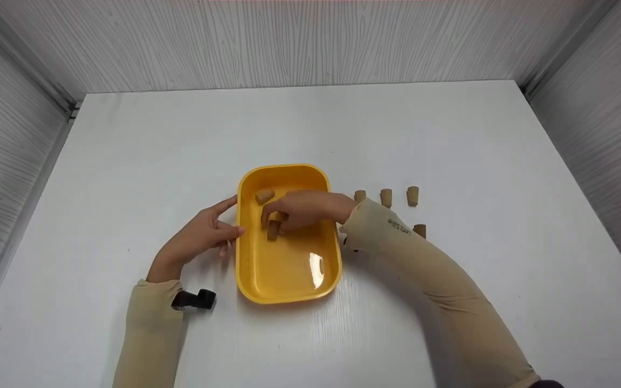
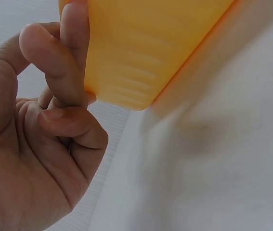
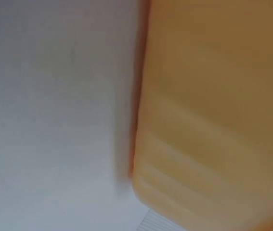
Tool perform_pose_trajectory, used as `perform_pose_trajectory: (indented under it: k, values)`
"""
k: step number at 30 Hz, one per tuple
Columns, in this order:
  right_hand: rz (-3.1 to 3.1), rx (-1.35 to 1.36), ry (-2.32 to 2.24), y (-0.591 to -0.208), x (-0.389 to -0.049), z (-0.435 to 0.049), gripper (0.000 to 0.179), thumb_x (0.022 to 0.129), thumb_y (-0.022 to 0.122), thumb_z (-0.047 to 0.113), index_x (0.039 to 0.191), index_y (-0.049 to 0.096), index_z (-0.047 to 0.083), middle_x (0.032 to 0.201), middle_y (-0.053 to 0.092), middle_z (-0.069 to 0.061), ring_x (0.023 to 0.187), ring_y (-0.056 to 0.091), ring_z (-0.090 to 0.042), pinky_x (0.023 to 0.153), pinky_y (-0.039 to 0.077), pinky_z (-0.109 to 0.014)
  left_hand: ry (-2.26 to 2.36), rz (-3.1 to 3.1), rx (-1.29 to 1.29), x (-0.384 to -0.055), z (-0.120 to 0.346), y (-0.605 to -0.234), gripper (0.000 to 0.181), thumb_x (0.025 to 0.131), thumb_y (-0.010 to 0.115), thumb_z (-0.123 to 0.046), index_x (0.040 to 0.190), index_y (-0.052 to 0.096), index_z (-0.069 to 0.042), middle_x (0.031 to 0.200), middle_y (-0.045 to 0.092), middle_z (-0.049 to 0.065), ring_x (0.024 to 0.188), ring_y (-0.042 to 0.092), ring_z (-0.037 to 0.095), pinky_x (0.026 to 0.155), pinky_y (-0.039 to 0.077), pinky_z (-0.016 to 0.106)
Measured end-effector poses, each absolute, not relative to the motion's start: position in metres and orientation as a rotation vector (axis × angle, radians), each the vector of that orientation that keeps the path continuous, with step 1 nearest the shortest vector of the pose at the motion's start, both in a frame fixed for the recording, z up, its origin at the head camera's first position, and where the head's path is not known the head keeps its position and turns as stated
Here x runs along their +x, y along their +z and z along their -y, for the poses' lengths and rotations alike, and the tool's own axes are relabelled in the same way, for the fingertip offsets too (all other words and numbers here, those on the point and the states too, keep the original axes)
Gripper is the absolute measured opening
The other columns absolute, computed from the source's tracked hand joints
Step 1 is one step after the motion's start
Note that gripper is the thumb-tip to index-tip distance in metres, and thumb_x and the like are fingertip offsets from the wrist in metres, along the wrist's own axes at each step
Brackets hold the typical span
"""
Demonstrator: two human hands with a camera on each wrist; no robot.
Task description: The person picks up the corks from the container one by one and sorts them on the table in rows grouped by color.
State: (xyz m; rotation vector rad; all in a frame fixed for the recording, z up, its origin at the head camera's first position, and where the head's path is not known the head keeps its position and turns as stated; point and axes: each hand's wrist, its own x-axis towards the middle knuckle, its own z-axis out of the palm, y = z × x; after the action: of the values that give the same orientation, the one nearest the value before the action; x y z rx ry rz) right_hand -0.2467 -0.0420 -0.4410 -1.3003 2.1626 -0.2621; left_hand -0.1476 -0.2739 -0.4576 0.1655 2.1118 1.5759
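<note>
A yellow plastic tray [image 1: 289,295] stands on the white table. My left hand [image 1: 197,237] holds its left side, the thumb over the rim; in the left wrist view some fingers curl loosely beside the tray's outer wall [image 2: 131,53]. My right hand [image 1: 302,209] reaches into the tray from the right and pinches a brown cork [image 1: 273,230] between thumb and finger. Part of another cork shows under that hand. One more cork [image 1: 264,195] lies near the tray's far left corner. Only the outer tray wall [image 3: 208,120] and table show in the right wrist view.
To the right of the tray stand several corks, among them a far right cork [image 1: 412,196] and a middle cork [image 1: 386,197]. The right sleeve [image 1: 380,229] partly covers a cork [image 1: 420,230]. Pale wood-grain panels [image 1: 299,43] border the table.
</note>
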Motion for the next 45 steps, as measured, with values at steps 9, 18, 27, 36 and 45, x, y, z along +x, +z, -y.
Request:
perform_pose_trajectory:
  k: [9, 18, 27, 36, 45]
  values:
    - [-2.306, -1.213, -0.158, -0.444, -0.235, 0.047, 0.047, 0.084, 0.069, 0.052, 0.117, 0.056, 0.021, 0.084, 0.061, 0.001, 0.074, 0.054, -0.016, 0.069, 0.044, -0.028, 1.550, -2.135, 0.170, -0.146, 0.275, -0.457, 0.077, 0.094, 0.063, -0.025, 0.156, 0.018, -0.016, 0.056, 0.055, -0.004, 0.049, 0.052, 0.014, 0.061, 0.049, 0.023]
    - [-2.308, -1.221, -0.149, -0.447, -0.231, 0.056, 0.050, 0.086, 0.066, 0.053, 0.122, 0.053, 0.022, 0.086, 0.057, 0.000, 0.076, 0.053, -0.017, 0.067, 0.041, -0.029, 1.555, -2.128, 0.144, -0.147, 0.273, -0.458, 0.076, 0.093, 0.062, -0.025, 0.155, 0.019, -0.016, 0.057, 0.056, -0.004, 0.050, 0.051, 0.015, 0.065, 0.050, 0.024]
    - [-2.206, -1.248, -0.272, -0.449, -0.229, 0.056, 0.045, 0.088, 0.066, 0.048, 0.125, 0.056, 0.025, 0.085, 0.058, 0.002, 0.074, 0.052, -0.015, 0.071, 0.042, -0.029, 1.579, -2.121, 0.160, -0.147, 0.272, -0.458, 0.077, 0.093, 0.063, -0.023, 0.155, 0.019, -0.015, 0.056, 0.055, -0.004, 0.049, 0.051, 0.013, 0.059, 0.048, 0.023]
    - [-2.181, -1.273, -0.177, -0.450, -0.224, 0.060, 0.049, 0.086, 0.064, 0.055, 0.126, 0.055, 0.027, 0.093, 0.063, 0.004, 0.082, 0.057, -0.015, 0.079, 0.046, -0.032, 1.567, -2.128, 0.145, -0.147, 0.271, -0.459, 0.076, 0.093, 0.061, -0.020, 0.155, 0.018, -0.015, 0.057, 0.056, -0.004, 0.049, 0.051, 0.012, 0.061, 0.049, 0.023]
    - [-2.231, -1.363, -0.104, -0.451, -0.220, 0.065, 0.045, 0.087, 0.062, 0.055, 0.120, 0.057, 0.024, 0.092, 0.066, 0.006, 0.080, 0.061, -0.011, 0.079, 0.050, -0.032, 1.580, -2.118, 0.143, -0.147, 0.272, -0.457, 0.077, 0.092, 0.063, -0.021, 0.155, 0.019, -0.016, 0.056, 0.056, -0.004, 0.049, 0.052, 0.014, 0.063, 0.049, 0.023]
